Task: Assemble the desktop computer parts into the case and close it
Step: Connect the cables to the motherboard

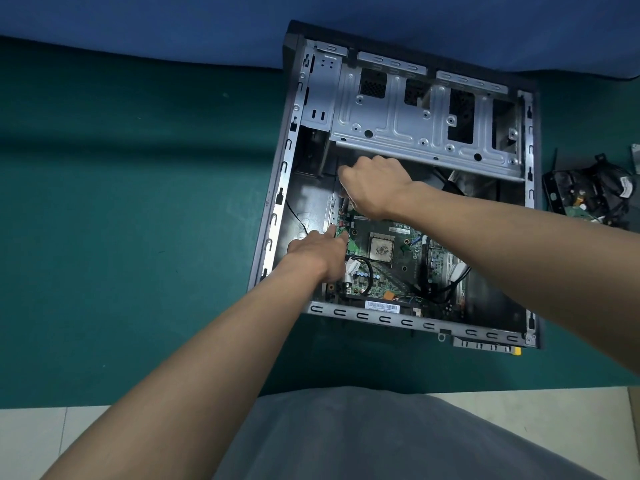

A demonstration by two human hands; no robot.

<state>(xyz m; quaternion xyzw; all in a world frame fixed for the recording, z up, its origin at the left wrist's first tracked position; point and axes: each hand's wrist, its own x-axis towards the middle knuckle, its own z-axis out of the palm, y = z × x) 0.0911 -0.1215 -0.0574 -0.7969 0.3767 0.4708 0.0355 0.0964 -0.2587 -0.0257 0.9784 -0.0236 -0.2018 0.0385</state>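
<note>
A green bench (138,202) fills the view, with a blue cloth (138,15) along its far edge. The left hand (317,252) reaches into the open case (273,216), which lies on its side right of the bench's middle. Its fingers are stretched out and rest on the left edge of the green board (381,271) on the case floor. Just beyond, the right hand (372,188) hangs over the board's far left corner with fingers curled downward. Whether it grips a screw, a tool or a plug I cannot tell, as the knuckles hide it. Behind it sits the bare metal drive cage (415,129), and right of the case a pile of loose parts (588,195) lies on the bench. The step looks like seating or fastening the board: steady its edge flat with the left hand, line the corner up before using force, see that the black cable (370,271) is not trapped, and stay off the chip (382,247) in the middle
</note>
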